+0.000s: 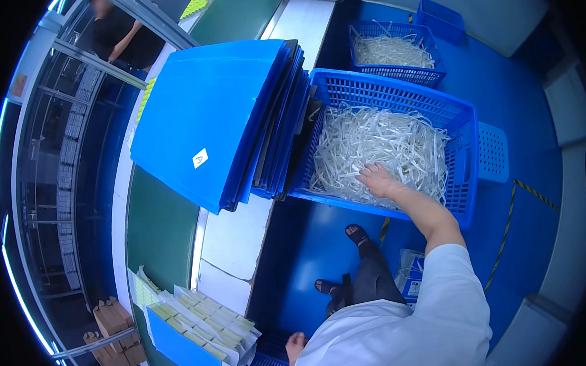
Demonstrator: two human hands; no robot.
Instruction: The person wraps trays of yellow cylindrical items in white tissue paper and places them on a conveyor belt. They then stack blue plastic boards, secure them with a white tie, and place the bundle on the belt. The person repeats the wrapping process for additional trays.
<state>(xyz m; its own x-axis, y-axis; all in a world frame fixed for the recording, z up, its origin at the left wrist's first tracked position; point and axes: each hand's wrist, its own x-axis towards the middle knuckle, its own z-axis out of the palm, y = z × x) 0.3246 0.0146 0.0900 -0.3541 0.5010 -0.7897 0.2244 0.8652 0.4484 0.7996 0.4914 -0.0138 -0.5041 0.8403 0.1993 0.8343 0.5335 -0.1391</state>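
My right hand (pixel 377 179) reaches into a large blue plastic basket (pixel 465 157) and rests on a heap of thin white strips (pixel 369 141). Its fingers look spread over the strips, with nothing plainly gripped. Down near the lower edge, my left hand (pixel 296 344) hangs in front of my body with its fingers loosely curled. Nothing shows in it, though part of the hand is hidden by my white shirt. Beside the basket, on the left, stands a tall stack of blue plastic sheets (pixel 207 115) with a white label on top.
Another blue basket (pixel 399 69) of strips stands behind, near a smaller blue bin (pixel 440 21). Along the left runs a green-topped workbench (pixel 158 213), carrying a blue tray (pixel 182 342) of pale yellow-green pieces. Brown cartons (pixel 114 334) sit lower left. A person (pixel 117 37) is at far left.
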